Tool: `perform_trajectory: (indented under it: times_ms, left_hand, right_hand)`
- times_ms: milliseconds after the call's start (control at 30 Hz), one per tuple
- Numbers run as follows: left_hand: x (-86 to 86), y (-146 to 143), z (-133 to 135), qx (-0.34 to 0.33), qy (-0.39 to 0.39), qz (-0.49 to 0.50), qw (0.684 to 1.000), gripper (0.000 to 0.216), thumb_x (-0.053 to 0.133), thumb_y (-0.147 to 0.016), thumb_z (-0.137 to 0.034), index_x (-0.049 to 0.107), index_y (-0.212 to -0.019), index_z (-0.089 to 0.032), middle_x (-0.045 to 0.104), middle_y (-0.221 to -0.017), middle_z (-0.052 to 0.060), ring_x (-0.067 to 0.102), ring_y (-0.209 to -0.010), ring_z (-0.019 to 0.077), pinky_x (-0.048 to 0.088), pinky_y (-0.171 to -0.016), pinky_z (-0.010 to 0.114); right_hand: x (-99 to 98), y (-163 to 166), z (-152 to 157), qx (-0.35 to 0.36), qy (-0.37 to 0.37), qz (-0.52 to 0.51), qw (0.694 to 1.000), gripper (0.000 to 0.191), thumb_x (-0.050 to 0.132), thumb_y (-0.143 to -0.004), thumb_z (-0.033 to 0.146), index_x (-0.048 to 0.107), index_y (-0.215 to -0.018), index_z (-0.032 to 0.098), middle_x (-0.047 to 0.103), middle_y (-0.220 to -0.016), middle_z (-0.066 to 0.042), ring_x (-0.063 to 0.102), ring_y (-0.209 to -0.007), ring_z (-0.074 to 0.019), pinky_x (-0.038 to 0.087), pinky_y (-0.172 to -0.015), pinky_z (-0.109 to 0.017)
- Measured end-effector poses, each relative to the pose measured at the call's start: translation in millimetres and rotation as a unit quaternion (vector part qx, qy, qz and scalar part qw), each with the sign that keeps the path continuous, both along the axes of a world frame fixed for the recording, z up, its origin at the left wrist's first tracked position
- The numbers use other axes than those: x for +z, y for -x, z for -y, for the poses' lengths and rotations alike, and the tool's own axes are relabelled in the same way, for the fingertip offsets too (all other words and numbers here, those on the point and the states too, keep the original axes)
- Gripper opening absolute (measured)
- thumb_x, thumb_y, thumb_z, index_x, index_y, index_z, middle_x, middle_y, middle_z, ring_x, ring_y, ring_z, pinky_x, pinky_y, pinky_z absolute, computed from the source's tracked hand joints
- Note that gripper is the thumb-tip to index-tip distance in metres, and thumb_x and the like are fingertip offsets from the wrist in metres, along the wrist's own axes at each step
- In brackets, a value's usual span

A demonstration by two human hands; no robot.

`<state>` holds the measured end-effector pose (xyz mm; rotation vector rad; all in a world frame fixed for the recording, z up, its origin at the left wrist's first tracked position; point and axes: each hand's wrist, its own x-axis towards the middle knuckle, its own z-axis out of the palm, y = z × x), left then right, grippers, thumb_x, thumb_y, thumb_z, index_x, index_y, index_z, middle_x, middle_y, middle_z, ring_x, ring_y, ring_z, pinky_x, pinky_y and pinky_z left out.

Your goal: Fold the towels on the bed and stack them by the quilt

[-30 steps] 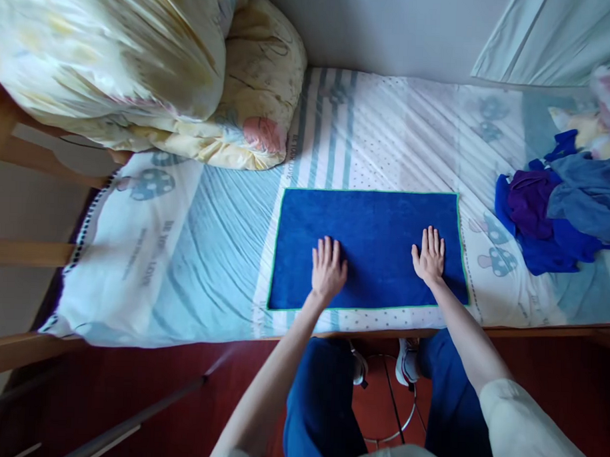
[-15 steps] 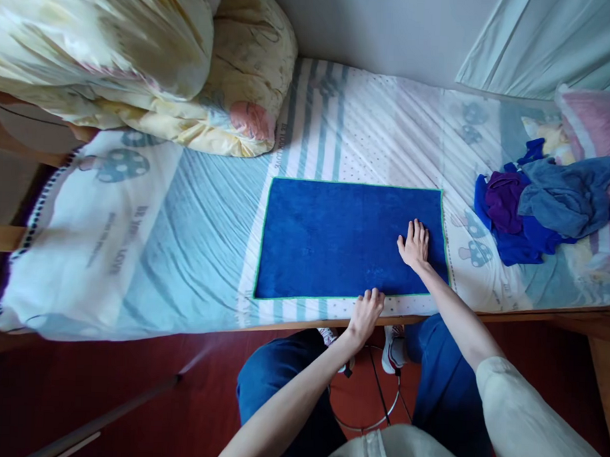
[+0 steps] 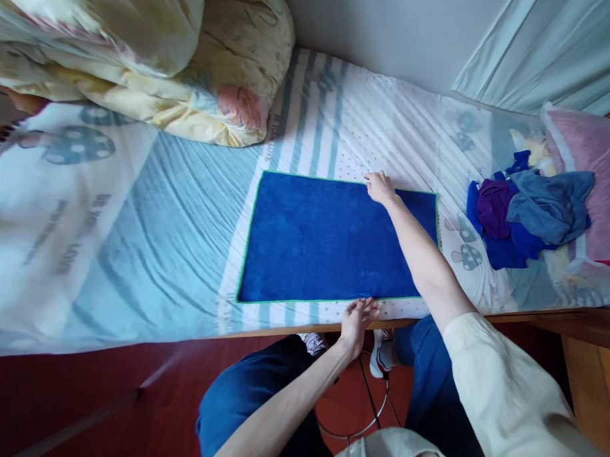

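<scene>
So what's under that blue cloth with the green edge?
The blue cloth lies flat on the patterned bedsheet, which shows on every side of it. The area directly beneath is covered, so whether anything else is there can't be seen.

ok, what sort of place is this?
Probably a bedroom or dorm: a bed with a printed sheet, a bundled yellow quilt and a pink pillow on it.

grey wall (image 3: 381,44) is rising behind a wood-edged bed (image 3: 134,242), pale green cloth (image 3: 551,54) is hanging at upper right, red floor (image 3: 168,417) is showing below, soft light is falling across
</scene>
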<state>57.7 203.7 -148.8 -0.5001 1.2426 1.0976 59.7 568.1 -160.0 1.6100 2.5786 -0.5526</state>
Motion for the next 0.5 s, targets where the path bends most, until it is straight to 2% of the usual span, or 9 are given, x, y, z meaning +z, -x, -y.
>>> perform_trajectory:
  times_ms: [167,267,367,500]
  left_hand:
    - [6.2,-1.9,2.5,0.044,0.027,-0.021,0.998,0.017,0.062,-0.096,-0.013,0.048,-0.102,-0.020,0.074,-0.110,0.013,0.075,-0.083,0.0175,0.064,-0.079,0.036]
    - [-1.1,-2.3,6.9,0.049,0.012,-0.029,0.998,0.020,0.065,-0.095,-0.019,0.047,-0.104,-0.021,0.075,-0.109,0.013,0.075,-0.085,0.0184,0.063,-0.081,0.037]
    - [-11.5,-0.9,6.8,0.039,-0.018,-0.042,0.998,0.026,0.071,-0.092,-0.029,0.047,-0.097,-0.022,0.076,-0.107,0.012,0.074,-0.082,0.0178,0.061,-0.083,0.037]
    - [-16.3,0.0,-0.6,0.037,-0.028,-0.046,0.998,0.028,0.072,-0.091,-0.032,0.047,-0.093,-0.022,0.077,-0.097,0.010,0.071,-0.073,0.0143,0.059,-0.076,0.031]
  right_hand:
    - [-15.0,15.0,-4.4,-0.010,0.024,0.024,0.999,0.032,0.055,-0.101,0.021,0.067,-0.131,0.018,0.064,-0.137,-0.015,0.050,-0.137,-0.0300,0.043,-0.114,-0.046]
    - [-28.3,18.6,-11.2,0.005,0.025,0.005,1.000,0.027,0.059,-0.100,0.023,0.068,-0.125,0.017,0.062,-0.135,-0.015,0.048,-0.136,-0.0305,0.042,-0.114,-0.049]
    - [-37.8,20.6,-19.0,0.009,0.025,-0.011,1.000,0.016,0.061,-0.099,0.023,0.068,-0.112,0.016,0.064,-0.126,-0.015,0.048,-0.133,-0.0316,0.042,-0.112,-0.051]
    - [-38.9,20.1,-25.2,-0.001,0.035,-0.024,0.999,0.013,0.061,-0.099,0.025,0.067,-0.105,0.016,0.066,-0.119,-0.014,0.053,-0.127,-0.0313,0.045,-0.110,-0.051]
